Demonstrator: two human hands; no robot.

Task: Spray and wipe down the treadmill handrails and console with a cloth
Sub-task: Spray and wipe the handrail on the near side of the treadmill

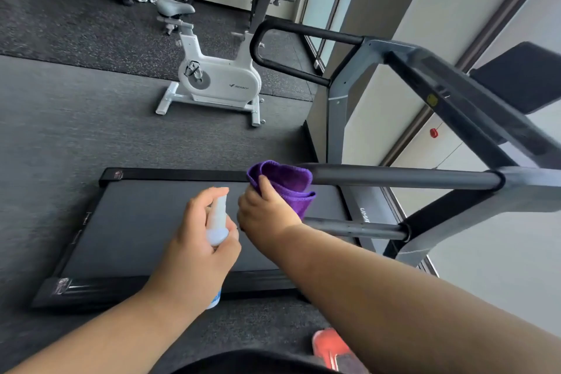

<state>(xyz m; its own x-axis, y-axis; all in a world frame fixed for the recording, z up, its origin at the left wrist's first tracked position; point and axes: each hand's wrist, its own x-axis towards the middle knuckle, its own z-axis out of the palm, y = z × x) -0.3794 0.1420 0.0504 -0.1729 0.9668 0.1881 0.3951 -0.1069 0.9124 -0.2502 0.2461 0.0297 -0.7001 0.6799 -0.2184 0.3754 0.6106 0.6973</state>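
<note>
Curled round the purple cloth (282, 184), the right hand (267, 212) pressed it against the end of the near handrail (403, 178). Beside it, the left hand (200, 234) gripped a spray bottle (218, 222) above the treadmill belt (145, 222). Beyond the treadmill stood a white exercise bike (218, 76).

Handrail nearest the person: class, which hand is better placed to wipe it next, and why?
Right. The right hand already grips the purple cloth against the end of that handrail, while the left hand holds the spray bottle.
</note>
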